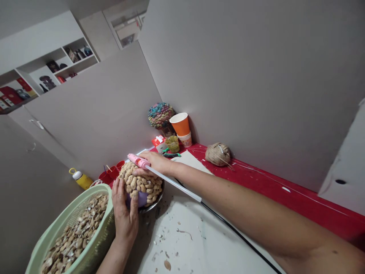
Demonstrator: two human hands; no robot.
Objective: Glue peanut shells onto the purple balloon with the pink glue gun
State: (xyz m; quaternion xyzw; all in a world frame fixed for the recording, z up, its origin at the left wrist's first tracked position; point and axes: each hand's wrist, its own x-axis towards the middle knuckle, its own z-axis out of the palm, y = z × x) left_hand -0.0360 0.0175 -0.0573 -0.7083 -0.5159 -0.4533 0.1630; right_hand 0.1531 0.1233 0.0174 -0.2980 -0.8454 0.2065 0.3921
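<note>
A ball covered with peanut shells (138, 182) rests in a metal bowl (154, 205); a bare purple patch (142, 198), looking like a balloon, shows on its near side. My left hand (125, 209) is cupped around the ball's left side, fingers and thumb pressed on it. My right hand (156, 163) grips a pink hot glue gun (138, 161) above the ball, its fingers partly hidden behind it. From the gun's rear a long white glue stick (175, 184) points back toward me. A black cord (242, 232) runs beneath my right forearm.
Left stands a green basket (110, 205) of peanut shells (78, 232). Behind are red cups (105, 177), a yellow bottle (82, 180), a coloured tree-shaped craft (161, 114), an orange paper cup (181, 125), green-handled pliers (171, 155) and a twine ball (218, 154). Grey panels (242, 83) enclose the table.
</note>
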